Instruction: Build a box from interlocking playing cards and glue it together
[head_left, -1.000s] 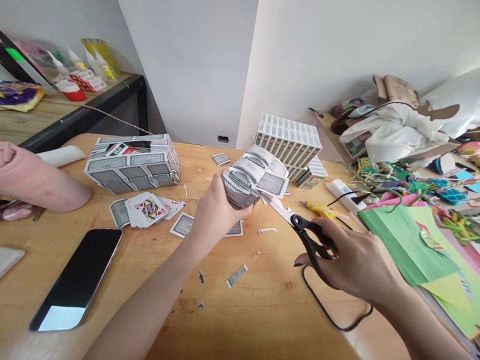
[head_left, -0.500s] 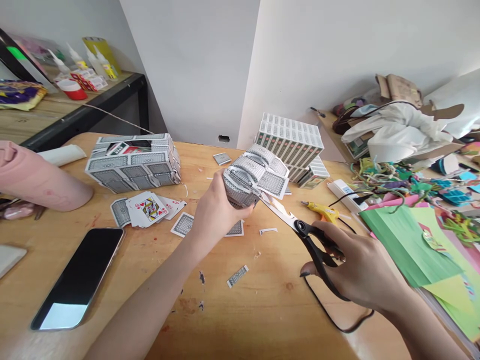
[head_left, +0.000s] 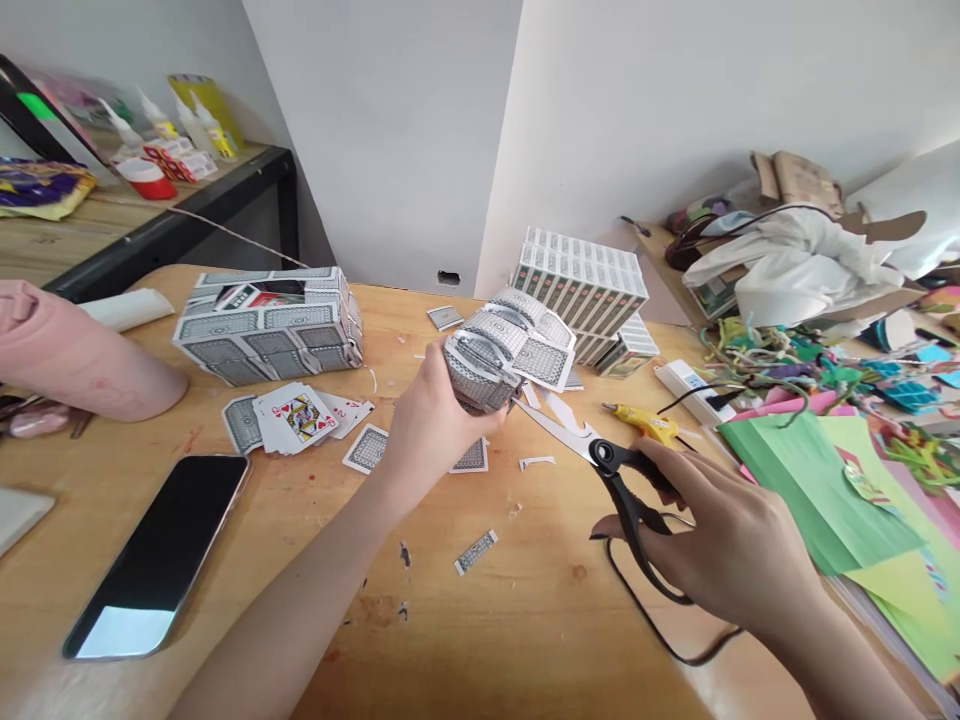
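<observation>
My left hand [head_left: 431,410] is closed around a rounded piece made of playing cards [head_left: 495,350], held above the table. A card juts from its right side. In my right hand [head_left: 727,530] are black-handled scissors [head_left: 602,453], fingers and thumb through the loops. Their blade tips meet the lower right edge of the card piece, just under the jutting card; whether they cut into it is hard to see. A box covered in cards [head_left: 270,325] stands at the back left, and loose playing cards [head_left: 300,415] lie in front of it.
Stacked card packs [head_left: 581,280] stand behind my hands. To the right are a yellow glue gun [head_left: 641,422], a power strip [head_left: 694,390] and green paper [head_left: 821,490]. A phone [head_left: 157,555] and a pink roll [head_left: 82,350] lie left. Card scraps [head_left: 475,552] dot the table [head_left: 540,640].
The scissors have closed slightly and shifted a little left and down with my right hand. The card piece in my left hand has barely moved.
</observation>
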